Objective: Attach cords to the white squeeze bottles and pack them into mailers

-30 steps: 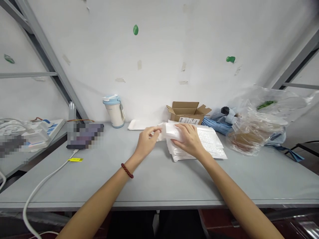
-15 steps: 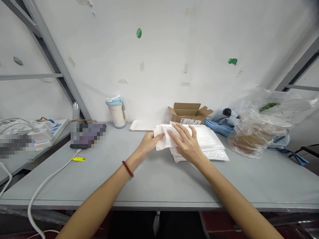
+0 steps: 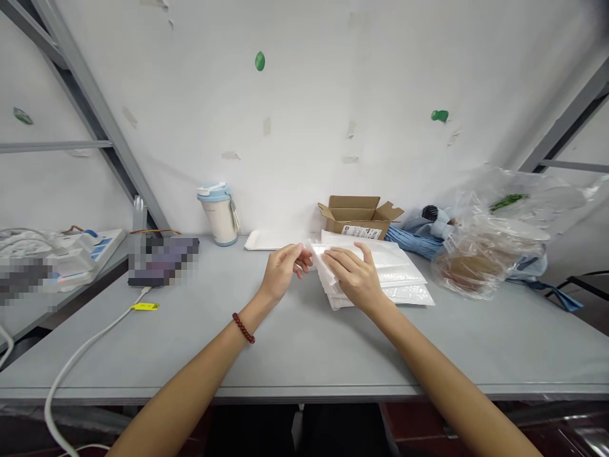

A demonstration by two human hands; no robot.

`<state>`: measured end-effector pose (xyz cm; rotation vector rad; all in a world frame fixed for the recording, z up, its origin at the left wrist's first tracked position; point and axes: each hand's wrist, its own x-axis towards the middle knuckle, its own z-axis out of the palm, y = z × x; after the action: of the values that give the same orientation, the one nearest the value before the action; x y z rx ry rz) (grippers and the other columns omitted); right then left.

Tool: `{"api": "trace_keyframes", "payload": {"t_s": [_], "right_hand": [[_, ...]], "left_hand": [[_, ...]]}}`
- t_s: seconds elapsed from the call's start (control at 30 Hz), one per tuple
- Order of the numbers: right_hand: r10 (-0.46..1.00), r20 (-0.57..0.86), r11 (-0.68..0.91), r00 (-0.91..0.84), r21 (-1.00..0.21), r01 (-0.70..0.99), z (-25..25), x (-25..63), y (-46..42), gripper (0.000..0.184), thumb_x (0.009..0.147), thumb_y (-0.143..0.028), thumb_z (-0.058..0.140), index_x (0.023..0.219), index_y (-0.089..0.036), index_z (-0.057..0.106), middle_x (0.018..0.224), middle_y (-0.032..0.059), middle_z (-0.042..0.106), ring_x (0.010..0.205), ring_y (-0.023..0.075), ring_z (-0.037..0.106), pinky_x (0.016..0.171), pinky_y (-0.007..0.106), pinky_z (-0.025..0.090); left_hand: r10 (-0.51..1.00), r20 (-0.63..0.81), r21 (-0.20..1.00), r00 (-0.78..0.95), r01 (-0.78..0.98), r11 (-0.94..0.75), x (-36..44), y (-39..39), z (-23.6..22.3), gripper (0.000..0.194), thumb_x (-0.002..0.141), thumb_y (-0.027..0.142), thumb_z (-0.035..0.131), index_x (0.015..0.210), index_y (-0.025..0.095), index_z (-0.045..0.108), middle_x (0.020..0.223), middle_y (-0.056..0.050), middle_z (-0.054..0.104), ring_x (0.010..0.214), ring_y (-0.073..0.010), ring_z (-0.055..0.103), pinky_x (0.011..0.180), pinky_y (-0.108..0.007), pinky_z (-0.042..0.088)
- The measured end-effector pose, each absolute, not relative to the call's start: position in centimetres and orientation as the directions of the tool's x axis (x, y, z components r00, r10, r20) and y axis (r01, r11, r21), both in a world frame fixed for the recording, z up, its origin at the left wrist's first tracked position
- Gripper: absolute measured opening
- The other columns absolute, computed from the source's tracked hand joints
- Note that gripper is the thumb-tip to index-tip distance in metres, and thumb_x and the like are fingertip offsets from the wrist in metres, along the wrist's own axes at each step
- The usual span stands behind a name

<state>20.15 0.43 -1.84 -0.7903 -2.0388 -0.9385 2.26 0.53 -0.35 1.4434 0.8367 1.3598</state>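
The person's left hand point(image 3: 284, 274), with a dark red bead bracelet point(image 3: 243, 328) on its wrist, sits at about 12 o'clock on the grey worktop point(image 3: 304, 365). Its fingers curl toward the edge of a folded white padded packet point(image 3: 321, 265), but I cannot tell whether they are gripping it. The right hand point(image 3: 354, 278) is closed over the packet, with its thumb and fingers around it, just right of the left hand. The packet lies between the hands, tilted against a stack of white bubble mailers point(image 3: 392, 273), which rests flat on the worktop at about 1 o'clock.

A long white cable point(image 3: 71, 355) runs across the worktop at about 10 o'clock, with a small yellow tag point(image 3: 144, 306) beside it. Farther out at 11 o'clock lies a dark flat device point(image 3: 162, 261), pixelated and impossible to identify. Past it stands a cream tumbler with a pale blue lid point(image 3: 217, 216), upright by the wall. A white rectangular tray point(image 3: 266, 240) lies at 12 o'clock, and an open brown cardboard box with a printed label point(image 3: 356, 217) stands just behind the mailers. At about 2 o'clock are a bundle of blue fabric point(image 3: 412, 242) and a clear plastic bag with brown contents point(image 3: 485, 266). Behind everything rises a white wall point(image 3: 290, 127) marked with green spots and tape scraps.
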Motion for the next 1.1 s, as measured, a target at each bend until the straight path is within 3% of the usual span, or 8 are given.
{"api": "trace_keyframes", "payload": {"t_s": [0.13,0.27,0.4,0.53,0.63,0.77,0.93,1.1], "right_hand": [[0.179,0.825,0.539,-0.536,0.373,0.755,-1.9,20.1,0.4,0.03,0.084,0.0,0.039,0.097,-0.017,0.06,0.094,0.0044,0.072,0.09,0.0153,0.065,0.093,0.035,0.034],[0.148,0.832,0.553,-0.534,0.378,0.742,-1.8,20.0,0.4,0.029,0.082,0.001,0.04,0.095,-0.015,0.06,0.093,0.0072,0.071,0.084,0.0155,0.066,0.082,0.032,0.042],[0.12,0.849,0.574,-0.515,0.364,0.734,-1.7,19.9,0.4,0.029,0.08,0.001,0.039,0.093,-0.015,0.06,0.09,0.0092,0.071,0.079,0.0157,0.065,0.069,0.028,0.047],[0.144,0.878,0.592,-0.457,0.294,0.751,-1.7,20.0,0.3,0.031,0.081,-0.002,0.037,0.097,-0.016,0.059,0.09,0.0091,0.069,0.08,0.0159,0.064,0.071,0.027,0.05],[0.18,0.886,0.589,-0.428,0.251,0.768,-1.8,20.2,0.4,0.031,0.084,-0.004,0.036,0.099,-0.017,0.059,0.089,0.0077,0.069,0.08,0.0155,0.063,0.072,0.026,0.05],[0.243,0.884,0.572,-0.4,0.202,0.795,-1.7,20.2,0.4,0.02,0.088,-0.016,0.044,0.103,-0.018,0.058,0.089,0.0088,0.068,0.085,0.0183,0.062,0.076,0.03,0.046],[0.238,0.934,0.448,-0.264,0.136,0.884,-1.2,20.3,0.1,0.027,0.087,-0.022,0.05,0.115,-0.022,0.053,0.112,0.0098,0.063,0.112,0.0259,0.053,0.097,0.044,0.028],[0.244,0.958,0.328,-0.153,0.067,0.942,-0.8,21.3,0.6,0.022,0.087,-0.022,0.05,0.109,-0.022,0.054,0.122,0.0115,0.056,0.121,0.0285,0.046,0.099,0.049,0.02]], "left_hand": [[0.824,0.552,0.818,0.125,0.11,-0.565,2.4,0.2,-0.7,0.02,0.083,0.027,0.052,0.091,0.016,0.066,0.09,-0.008,0.063,0.082,-0.0177,0.059,0.06,-0.026,0.048],[0.526,0.828,0.397,0.194,0.459,-0.795,2.6,0.2,-1.8,0.02,0.083,0.016,0.049,0.094,0.016,0.066,0.097,-0.01,0.061,0.094,-0.0206,0.054,0.08,-0.036,0.049],[0.292,0.893,0.092,0.344,0.494,-0.864,2.7,0.4,-2.4,0.03,0.08,0.006,0.045,0.105,0.016,0.06,0.101,-0.011,0.062,0.097,-0.0211,0.055,0.084,-0.038,0.05],[0.233,0.886,-0.007,0.401,0.513,-0.858,2.9,0.6,-2.6,0.032,0.082,0.008,0.045,0.112,0.014,0.056,0.104,-0.013,0.062,0.102,-0.023,0.056,0.086,-0.04,0.051],[0.314,0.861,0.053,0.4,0.544,-0.838,3.1,0.8,-2.9,0.03,0.087,0.011,0.041,0.111,0.017,0.057,0.105,-0.012,0.062,0.103,-0.0222,0.057,0.087,-0.04,0.049],[0.484,0.818,0.288,0.311,0.508,-0.812,3.3,0.6,-3.0,0.026,0.091,0.017,0.038,0.105,0.02,0.06,0.102,-0.01,0.065,0.099,-0.0202,0.058,0.088,-0.037,0.047],[0.684,0.729,0.585,0.029,0.492,-0.645,3.7,1.2,-1.1,0.02,0.088,0.027,0.046,0.083,0.019,0.063,0.082,-0.006,0.066,0.077,-0.0172,0.058,0.075,-0.028,0.045],[0.859,0.512,0.837,0.017,0.216,-0.503,4.8,3.4,1.7,0.024,0.081,0.029,0.054,0.062,0.016,0.057,0.057,0.001,0.053,0.054,-0.0114,0.051,0.057,-0.024,0.042]]}}
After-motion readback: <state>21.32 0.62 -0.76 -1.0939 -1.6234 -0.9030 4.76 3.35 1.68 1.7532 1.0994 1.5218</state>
